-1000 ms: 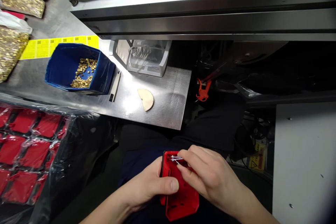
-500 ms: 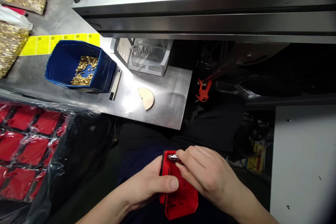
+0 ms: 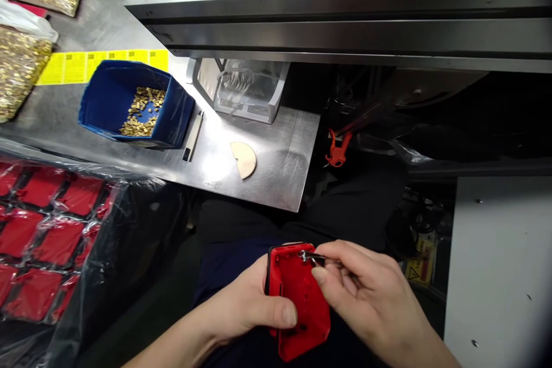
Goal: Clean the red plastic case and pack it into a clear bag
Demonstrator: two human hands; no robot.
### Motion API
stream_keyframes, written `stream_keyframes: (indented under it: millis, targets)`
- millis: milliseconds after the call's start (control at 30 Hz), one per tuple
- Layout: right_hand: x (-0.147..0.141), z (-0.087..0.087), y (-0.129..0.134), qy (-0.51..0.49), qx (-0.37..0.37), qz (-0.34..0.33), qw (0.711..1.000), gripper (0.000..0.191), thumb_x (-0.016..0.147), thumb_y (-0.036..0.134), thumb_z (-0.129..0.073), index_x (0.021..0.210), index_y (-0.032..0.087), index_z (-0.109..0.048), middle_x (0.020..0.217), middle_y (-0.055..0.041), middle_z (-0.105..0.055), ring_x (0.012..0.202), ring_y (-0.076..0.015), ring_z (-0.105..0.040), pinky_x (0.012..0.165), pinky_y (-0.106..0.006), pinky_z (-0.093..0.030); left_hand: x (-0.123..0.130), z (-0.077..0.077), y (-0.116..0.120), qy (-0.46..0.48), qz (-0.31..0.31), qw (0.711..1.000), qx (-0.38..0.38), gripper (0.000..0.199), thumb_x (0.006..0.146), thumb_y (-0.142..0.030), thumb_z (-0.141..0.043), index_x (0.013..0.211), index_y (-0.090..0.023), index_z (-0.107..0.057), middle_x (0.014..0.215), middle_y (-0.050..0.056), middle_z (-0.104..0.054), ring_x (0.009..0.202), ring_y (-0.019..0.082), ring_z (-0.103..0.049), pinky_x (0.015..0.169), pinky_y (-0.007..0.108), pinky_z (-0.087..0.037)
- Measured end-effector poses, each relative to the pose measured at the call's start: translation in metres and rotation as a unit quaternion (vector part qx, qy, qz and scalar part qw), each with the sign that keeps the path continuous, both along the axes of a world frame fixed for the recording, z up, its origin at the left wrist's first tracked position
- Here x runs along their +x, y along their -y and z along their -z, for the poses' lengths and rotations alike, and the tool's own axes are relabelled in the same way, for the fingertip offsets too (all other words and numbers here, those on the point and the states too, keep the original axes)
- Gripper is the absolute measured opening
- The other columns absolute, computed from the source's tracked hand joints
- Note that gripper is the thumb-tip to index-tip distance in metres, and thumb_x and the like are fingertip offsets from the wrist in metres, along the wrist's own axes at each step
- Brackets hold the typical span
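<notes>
I hold the red plastic housing [image 3: 298, 299] low in the centre of the frame, over my lap, my left hand [image 3: 250, 305] clamped round its left edge with the thumb across its face. My right hand [image 3: 366, 293] pinches a small metal part [image 3: 307, 255] at the housing's top corner; it looks like a spring or clip, though I can't be sure. I judge the fitting under way, not finished: the part sits at the edge, not seated. The housing is glossy red, with small holes and a dark rim.
</notes>
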State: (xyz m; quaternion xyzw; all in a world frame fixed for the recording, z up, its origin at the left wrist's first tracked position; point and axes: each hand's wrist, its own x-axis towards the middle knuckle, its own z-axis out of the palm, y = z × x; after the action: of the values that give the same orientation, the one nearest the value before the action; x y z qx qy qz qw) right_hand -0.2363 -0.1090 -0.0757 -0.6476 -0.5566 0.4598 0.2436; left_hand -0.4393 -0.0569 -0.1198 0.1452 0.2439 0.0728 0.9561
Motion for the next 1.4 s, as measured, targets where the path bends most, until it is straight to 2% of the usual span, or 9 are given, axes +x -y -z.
stream_keyframes:
  millis: [233, 333, 467, 633, 867, 967, 1133, 1300, 1400]
  targets:
    - [-0.026, 0.007, 0.012, 0.094, 0.056, 0.009, 0.994, 0.01, 0.093, 0.025, -0.058, 0.092, 0.024, -0.068, 0.065, 0.0028, -0.058, 0.055, -0.0133, -0.054, 0.052, -0.026, -0.041, -0.001, 0.005, 0.008, 0.008, -0.032, 0.999, -0.007, 0.08, 0.068, -0.046, -0.094, 0.133, -0.024, -0.052, 0.114, 0.007, -0.064, 0.103, 0.021, -0.062, 0.092, 0.032, -0.047]
    - [-0.031, 0.001, 0.012, 0.059, -0.036, 0.029, 0.997, 0.014, 0.095, 0.029, -0.055, 0.1, 0.024, -0.067, 0.065, 0.0034, -0.063, 0.05, -0.0121, -0.055, 0.046, -0.024, -0.036, -0.004, 0.005, 0.011, -0.026, -0.055, 0.998, 0.025, 0.095, 0.066, -0.045, -0.096, 0.143, -0.032, -0.042, 0.127, 0.008, -0.062, 0.106, 0.023, -0.065, 0.094, 0.036, -0.048]
    - [-0.037, -0.003, 0.007, -0.071, -0.184, -0.006, 0.98, 0.015, 0.098, 0.028, -0.048, 0.095, 0.024, -0.062, 0.065, 0.0048, -0.065, 0.052, -0.0117, -0.057, 0.05, -0.023, -0.034, -0.005, 0.004, 0.014, -0.057, -0.056, 0.993, 0.086, 0.1, 0.063, -0.036, -0.099, 0.143, -0.038, -0.039, 0.145, 0.008, -0.052, 0.115, 0.024, -0.063, 0.097, 0.037, -0.048]
    - [-0.042, 0.007, 0.012, -0.192, -0.239, 0.049, 0.951, 0.016, 0.099, 0.031, -0.048, 0.096, 0.024, -0.062, 0.081, 0.0009, -0.069, 0.07, -0.0148, -0.062, 0.061, -0.024, -0.041, -0.006, 0.006, 0.014, -0.063, -0.035, 0.992, 0.103, 0.098, 0.066, -0.04, -0.096, 0.145, -0.039, -0.037, 0.154, 0.011, -0.044, 0.123, 0.028, -0.059, 0.103, 0.044, -0.047]
    - [-0.043, 0.017, 0.026, -0.291, -0.226, 0.09, 0.925, 0.019, 0.103, 0.038, -0.051, 0.097, 0.023, -0.06, 0.094, -0.0021, -0.07, 0.082, -0.0165, -0.063, 0.073, -0.027, -0.046, -0.003, 0.008, 0.012, -0.059, -0.032, 0.99, 0.126, 0.099, 0.064, -0.047, -0.095, 0.144, -0.039, -0.038, 0.147, 0.009, -0.05, 0.128, 0.031, -0.057, 0.109, 0.047, -0.043]
    - [-0.042, 0.017, 0.024, -0.314, -0.229, 0.101, 0.916, 0.023, 0.104, 0.041, -0.05, 0.095, 0.022, -0.06, 0.089, -0.001, -0.069, 0.077, -0.0149, -0.061, 0.071, -0.026, -0.046, -0.003, 0.007, 0.012, -0.073, -0.028, 0.988, 0.13, 0.099, 0.064, -0.047, -0.095, 0.143, -0.038, -0.038, 0.147, 0.01, -0.05, 0.128, 0.032, -0.057, 0.108, 0.048, -0.044]
    - [-0.038, 0.017, 0.017, -0.316, -0.226, 0.087, 0.917, 0.027, 0.104, 0.043, -0.053, 0.093, 0.021, -0.063, 0.077, 0.0016, -0.066, 0.068, -0.0122, -0.057, 0.067, -0.025, -0.043, -0.002, 0.003, 0.01, -0.101, -0.006, 0.986, 0.135, 0.092, 0.069, -0.041, -0.095, 0.141, -0.034, -0.039, 0.123, 0.007, -0.062, 0.123, 0.032, -0.059, 0.101, 0.044, -0.048]
    - [-0.039, 0.02, 0.015, -0.394, -0.254, 0.134, 0.873, 0.032, 0.102, 0.049, -0.056, 0.092, 0.019, -0.058, 0.077, 0.0019, -0.06, 0.067, -0.0102, -0.05, 0.063, -0.023, -0.041, 0.002, 0.002, 0.007, -0.105, -0.006, 0.988, 0.109, 0.099, 0.065, -0.054, -0.094, 0.141, -0.029, -0.035, 0.114, 0.008, -0.062, 0.097, 0.025, -0.066, 0.082, 0.036, -0.052]
    - [-0.041, 0.019, 0.018, -0.389, -0.284, 0.169, 0.86, 0.033, 0.101, 0.052, -0.057, 0.093, 0.02, -0.056, 0.077, 0.0035, -0.055, 0.065, -0.0084, -0.044, 0.06, -0.02, -0.037, 0.003, 0.004, 0.006, -0.105, -0.014, 0.99, 0.09, 0.102, 0.063, -0.059, -0.092, 0.141, -0.028, -0.034, 0.107, 0.005, -0.063, 0.088, 0.021, -0.065, 0.081, 0.035, -0.051]
